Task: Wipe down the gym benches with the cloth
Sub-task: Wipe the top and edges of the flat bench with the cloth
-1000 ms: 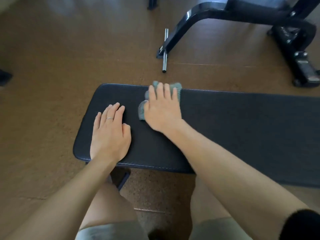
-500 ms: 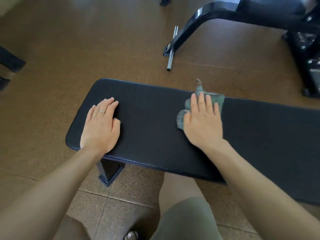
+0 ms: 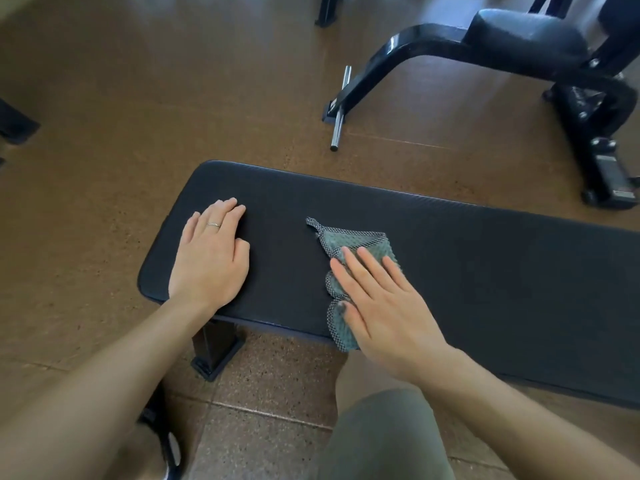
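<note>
Padding on the flat black bench (image 3: 485, 271) has a fine ribbed grain and rounded corners; its long axis runs from the left, where it ends, out past the right edge of view, dropping slightly toward the viewer. At that left end the left hand (image 3: 211, 258) lies flat on the pad, fingers together and straight, a thin ring (image 3: 213, 224) on one finger, holding nothing. Further right, the right hand (image 3: 381, 306) presses a nubby grey-green cloth (image 3: 346, 242) with checked edging against the pad, fingers straight and spread. The cloth stretches from mid-pad to the bench's near edge, a small loop pointing up-left. Speckled brown floor (image 3: 138, 98) surrounds everything. Beyond, at upper right, stands a glossy black machine frame (image 3: 398, 53) with a chrome bar (image 3: 340, 109).
</note>
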Tool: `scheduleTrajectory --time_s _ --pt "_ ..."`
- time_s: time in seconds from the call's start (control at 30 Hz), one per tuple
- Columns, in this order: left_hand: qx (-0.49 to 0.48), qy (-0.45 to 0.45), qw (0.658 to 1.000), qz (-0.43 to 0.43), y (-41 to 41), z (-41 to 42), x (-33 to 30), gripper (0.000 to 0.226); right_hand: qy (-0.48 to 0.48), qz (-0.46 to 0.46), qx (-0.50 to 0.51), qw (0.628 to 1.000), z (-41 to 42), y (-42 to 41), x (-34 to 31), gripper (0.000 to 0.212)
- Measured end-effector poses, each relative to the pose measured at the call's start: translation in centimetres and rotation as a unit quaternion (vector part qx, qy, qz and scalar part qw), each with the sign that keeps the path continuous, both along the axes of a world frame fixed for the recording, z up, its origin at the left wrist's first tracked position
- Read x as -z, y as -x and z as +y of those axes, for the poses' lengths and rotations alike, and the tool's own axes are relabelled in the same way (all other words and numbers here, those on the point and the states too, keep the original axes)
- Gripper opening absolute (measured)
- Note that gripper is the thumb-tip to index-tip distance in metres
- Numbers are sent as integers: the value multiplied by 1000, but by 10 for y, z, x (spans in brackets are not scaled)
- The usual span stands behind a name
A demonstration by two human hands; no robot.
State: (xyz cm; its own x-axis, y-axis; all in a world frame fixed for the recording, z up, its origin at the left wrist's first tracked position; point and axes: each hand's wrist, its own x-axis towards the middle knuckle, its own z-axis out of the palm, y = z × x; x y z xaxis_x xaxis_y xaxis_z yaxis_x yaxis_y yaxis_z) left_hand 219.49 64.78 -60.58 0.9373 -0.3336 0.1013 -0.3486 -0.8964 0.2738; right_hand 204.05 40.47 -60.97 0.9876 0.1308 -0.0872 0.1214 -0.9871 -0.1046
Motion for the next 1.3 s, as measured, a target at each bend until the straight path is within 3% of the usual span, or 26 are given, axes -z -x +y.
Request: scheduleTrajectory --time_s 0.27,0.37,0.43,0.53,0.6,0.8,0.93,1.17,1.3 --pt "31 -3 999 14 -5 7 1 54 -30 -11 -4 999 90 -94 -3 60" --pt "13 27 999 19 -13 19 -7 53 -7 -8 -30 999 95 -85 -4 60" --pt "-56 20 998 27 -21 33 -12 55 -7 4 -71 997 82 -53 -6 60" --pt "-164 84 972 149 -33 56 -14 62 35 8 -114 993 54 -15 -3 60" --pt "-174 121 951 225 -38 67 -11 64 66 -2 -122 990 45 -7 0 60" --pt "-169 157 943 240 -48 72 -8 48 61 -28 -197 978 110 -62 0 63" --pt "-179 219 919 275 -51 77 -11 45 60 -44 -215 974 154 -93 -2 64" --pt "-196 311 871 326 -46 85 -9 49 114 -54 -223 967 56 -25 2 63" --pt "-218 342 848 340 -45 86 -10 56 97 -51 -199 974 72 -31 4 63"
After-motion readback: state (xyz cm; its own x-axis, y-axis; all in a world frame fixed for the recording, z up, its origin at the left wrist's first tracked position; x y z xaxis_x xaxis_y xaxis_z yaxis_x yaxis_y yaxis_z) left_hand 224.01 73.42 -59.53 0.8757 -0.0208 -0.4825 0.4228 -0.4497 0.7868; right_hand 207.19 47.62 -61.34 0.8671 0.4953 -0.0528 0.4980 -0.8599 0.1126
